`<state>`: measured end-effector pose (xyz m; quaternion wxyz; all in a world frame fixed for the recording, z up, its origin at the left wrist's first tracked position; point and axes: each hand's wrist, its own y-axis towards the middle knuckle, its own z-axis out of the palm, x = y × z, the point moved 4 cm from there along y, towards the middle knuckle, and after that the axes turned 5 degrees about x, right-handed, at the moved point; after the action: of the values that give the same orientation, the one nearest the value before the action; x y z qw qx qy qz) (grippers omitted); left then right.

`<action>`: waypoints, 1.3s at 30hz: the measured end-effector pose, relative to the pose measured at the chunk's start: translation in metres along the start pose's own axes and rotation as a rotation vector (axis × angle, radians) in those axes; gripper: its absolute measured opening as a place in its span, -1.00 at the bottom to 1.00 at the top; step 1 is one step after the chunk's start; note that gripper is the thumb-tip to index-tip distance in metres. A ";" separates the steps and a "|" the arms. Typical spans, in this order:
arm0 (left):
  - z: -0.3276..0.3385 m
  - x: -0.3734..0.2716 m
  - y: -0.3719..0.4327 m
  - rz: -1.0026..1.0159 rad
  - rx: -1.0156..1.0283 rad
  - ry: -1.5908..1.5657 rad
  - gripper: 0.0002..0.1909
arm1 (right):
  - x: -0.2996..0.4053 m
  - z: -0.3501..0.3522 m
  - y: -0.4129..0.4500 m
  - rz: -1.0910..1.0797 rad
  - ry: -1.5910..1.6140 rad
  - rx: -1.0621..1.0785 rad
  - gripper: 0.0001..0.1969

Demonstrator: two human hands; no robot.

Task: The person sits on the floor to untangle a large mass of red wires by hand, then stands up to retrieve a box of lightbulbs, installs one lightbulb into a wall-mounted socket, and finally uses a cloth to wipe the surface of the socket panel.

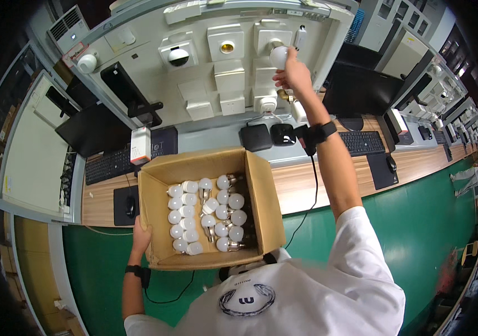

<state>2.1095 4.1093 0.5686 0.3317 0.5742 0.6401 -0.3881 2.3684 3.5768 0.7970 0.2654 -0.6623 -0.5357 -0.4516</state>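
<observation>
My right hand (295, 74) reaches up to the device panel (146, 54), its fingers around a white light bulb (279, 57). The bulb's metal base meets a socket on a square white mount (271, 32); how far it sits inside cannot be told. Low at my front, my left hand (141, 235) grips the left side of an open cardboard box (266, 201). Inside the box lie many white bulbs (187, 211), several with metal screw bases showing. Left of the held bulb, another mount carries a bare socket with a brass-coloured inside (227, 47).
Below the panel stand two black devices (256, 137). A white-and-orange carton (140, 145) rests by the left keyboard (109, 167). Monitors (363, 90) flank the panel. Cables hang from both wrist straps (321, 132). The wooden desk edge (297, 189) runs behind the box.
</observation>
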 end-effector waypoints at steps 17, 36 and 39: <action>0.003 0.007 -0.004 0.052 -0.055 0.150 -0.65 | -0.012 0.006 0.011 0.016 0.117 -0.069 -0.31; -0.001 0.024 -0.005 0.046 -0.079 0.123 -0.66 | 0.040 0.003 -0.032 -0.574 -0.690 -0.411 -0.34; 0.000 0.013 -0.007 0.024 -0.039 0.117 -0.66 | 0.042 0.007 -0.025 -0.504 -0.719 -0.309 -0.39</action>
<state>2.1014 4.1153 0.5581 0.3098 0.5968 0.6589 -0.3373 2.3478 3.6093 0.8277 -0.1569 -0.6579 -0.6643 -0.3183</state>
